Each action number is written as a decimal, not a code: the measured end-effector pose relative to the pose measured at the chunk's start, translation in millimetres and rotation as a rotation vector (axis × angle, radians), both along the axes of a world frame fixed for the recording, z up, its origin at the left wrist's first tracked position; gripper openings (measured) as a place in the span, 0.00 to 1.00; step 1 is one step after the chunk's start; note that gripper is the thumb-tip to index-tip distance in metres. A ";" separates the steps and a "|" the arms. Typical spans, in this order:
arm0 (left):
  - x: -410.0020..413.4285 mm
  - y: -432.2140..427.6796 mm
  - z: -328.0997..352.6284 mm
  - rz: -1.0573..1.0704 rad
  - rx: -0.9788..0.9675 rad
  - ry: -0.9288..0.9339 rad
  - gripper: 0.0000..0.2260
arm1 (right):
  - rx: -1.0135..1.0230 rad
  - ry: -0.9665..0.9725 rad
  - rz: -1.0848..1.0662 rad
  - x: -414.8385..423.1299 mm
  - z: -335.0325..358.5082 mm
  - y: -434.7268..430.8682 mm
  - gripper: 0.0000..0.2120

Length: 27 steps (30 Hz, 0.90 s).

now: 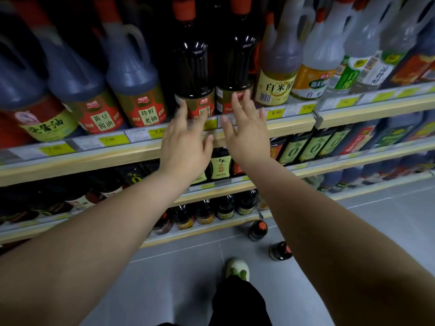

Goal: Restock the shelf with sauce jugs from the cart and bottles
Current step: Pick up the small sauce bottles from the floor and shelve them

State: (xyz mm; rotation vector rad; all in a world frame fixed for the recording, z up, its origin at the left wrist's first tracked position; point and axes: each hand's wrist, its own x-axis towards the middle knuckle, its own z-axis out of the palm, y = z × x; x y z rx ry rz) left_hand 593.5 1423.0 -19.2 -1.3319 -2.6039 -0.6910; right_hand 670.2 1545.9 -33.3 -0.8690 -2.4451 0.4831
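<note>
Two tall dark sauce bottles with red caps stand side by side on the top shelf (292, 124): the left bottle (193, 67) and the right bottle (236, 57). My left hand (186, 142) reaches up with straight fingers, its fingertips at the base of the left bottle. My right hand (247, 135) is spread open in front of the right bottle's label, fingertips near it. Neither hand holds anything. Contact with the bottles is unclear because of blur.
Handled dark sauce jugs (134, 76) stand left of the two bottles, pale vinegar jugs (277, 67) to the right. Lower shelves hold several smaller bottles. Two small dark bottles (257, 230) (280, 250) stand on the grey floor near my shoe (236, 268).
</note>
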 end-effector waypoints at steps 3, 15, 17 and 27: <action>-10.7 -1.7 2.4 0.010 0.012 -0.005 0.26 | 0.032 -0.116 -0.028 -9.1 7.0 4.6 0.26; -14.9 1.1 3.5 -0.038 -0.255 0.196 0.31 | -0.052 -0.427 -0.005 -52.5 31.2 32.7 0.33; -14.2 3.6 3.2 -0.034 -0.272 0.174 0.31 | -0.087 -0.431 -0.022 -56.3 33.1 34.7 0.33; -46.7 31.0 20.2 -0.087 -0.272 0.052 0.33 | -0.023 -0.402 -0.012 -55.4 25.9 36.7 0.32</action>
